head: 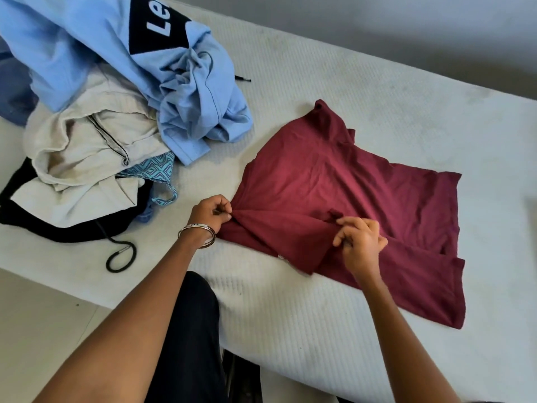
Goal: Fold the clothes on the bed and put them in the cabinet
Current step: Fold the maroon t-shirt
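A maroon T-shirt (pixel 343 184) lies spread on the white bed (pixel 363 82), with its near sleeve side folded over. My left hand (pixel 210 212), with bangles on the wrist, pinches the shirt's left edge. My right hand (pixel 361 242) pinches a fold of the shirt near its middle front. Left of the shirt sits a heap of unfolded clothes: a light blue hoodie (pixel 96 45) on top, a cream garment (pixel 87 152) under it, a patterned teal piece (pixel 157 170) and a black garment (pixel 23 210) with a drawstring.
The bed's near edge runs diagonally from the left to the bottom middle, with pale floor (pixel 43 315) beyond it. My dark trouser leg (pixel 191 330) stands against the bed. A grey wall (pixel 406 24) lies behind the bed. No cabinet shows.
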`<state>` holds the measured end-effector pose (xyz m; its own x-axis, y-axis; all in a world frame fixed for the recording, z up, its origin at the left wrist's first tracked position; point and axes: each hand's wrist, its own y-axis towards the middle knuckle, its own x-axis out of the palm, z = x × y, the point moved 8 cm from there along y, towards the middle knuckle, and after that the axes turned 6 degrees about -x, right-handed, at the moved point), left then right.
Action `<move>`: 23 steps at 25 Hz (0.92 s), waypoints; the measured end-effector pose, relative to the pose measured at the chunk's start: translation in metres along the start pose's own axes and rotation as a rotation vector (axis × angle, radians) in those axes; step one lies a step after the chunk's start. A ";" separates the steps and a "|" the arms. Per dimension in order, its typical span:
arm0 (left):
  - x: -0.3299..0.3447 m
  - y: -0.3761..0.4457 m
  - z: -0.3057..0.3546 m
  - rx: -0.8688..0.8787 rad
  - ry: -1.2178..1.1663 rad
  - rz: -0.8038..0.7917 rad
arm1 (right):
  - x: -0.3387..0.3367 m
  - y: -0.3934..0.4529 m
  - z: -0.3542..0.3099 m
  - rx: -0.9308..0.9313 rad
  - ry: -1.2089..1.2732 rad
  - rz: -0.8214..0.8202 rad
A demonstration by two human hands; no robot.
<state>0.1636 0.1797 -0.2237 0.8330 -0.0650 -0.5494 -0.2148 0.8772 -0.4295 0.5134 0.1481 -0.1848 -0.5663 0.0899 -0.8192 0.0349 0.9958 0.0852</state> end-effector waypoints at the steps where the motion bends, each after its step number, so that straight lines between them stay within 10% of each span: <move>1: 0.002 -0.003 0.001 0.011 0.015 0.004 | -0.006 -0.016 0.014 0.126 -0.003 0.067; 7: 0.007 -0.011 -0.006 -0.046 -0.025 -0.003 | 0.014 -0.041 0.008 0.648 0.395 0.141; 23: 0.018 -0.007 -0.013 -0.036 -0.063 -0.052 | 0.033 -0.001 0.015 0.832 0.627 0.082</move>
<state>0.1737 0.1657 -0.2403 0.8738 -0.0794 -0.4798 -0.1875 0.8554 -0.4829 0.5066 0.1498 -0.2202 -0.8538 0.3687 -0.3674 0.5142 0.7074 -0.4850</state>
